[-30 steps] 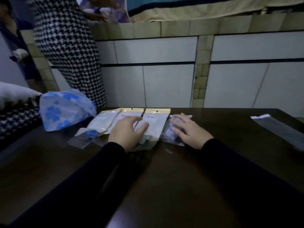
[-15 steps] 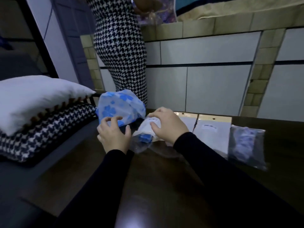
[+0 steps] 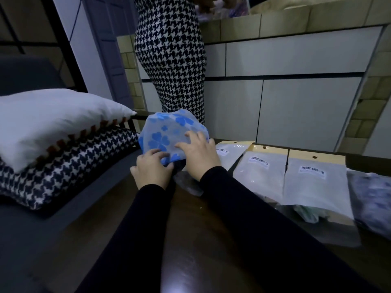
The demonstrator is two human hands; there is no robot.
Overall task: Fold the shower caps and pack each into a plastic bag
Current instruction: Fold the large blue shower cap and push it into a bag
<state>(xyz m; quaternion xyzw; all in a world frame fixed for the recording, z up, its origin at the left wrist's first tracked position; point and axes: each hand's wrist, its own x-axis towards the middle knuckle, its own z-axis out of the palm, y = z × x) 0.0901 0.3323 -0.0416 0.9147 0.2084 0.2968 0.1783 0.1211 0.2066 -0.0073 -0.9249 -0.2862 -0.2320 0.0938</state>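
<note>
Left hand (image 3: 152, 170): I see it gripping the shower cap (image 3: 167, 136) near edge, frame centre.
Right hand (image 3: 200, 154): fingers spread flat on it.
Risk: puffy cap could slip, nudging bags (image 3: 262, 172) on the right.

Pale shower cap (image 3: 169, 132) (blue clovers)

dark table (image 3: 211, 240), packed bags (image 3: 315, 182), shower cap (image 3: 167, 134)

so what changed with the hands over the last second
Both hands left the packed bags and moved left to the blue clover shower cap. The left hand now grips its lower edge; the right hand lies on top. The bags lie in their row as before.
</note>
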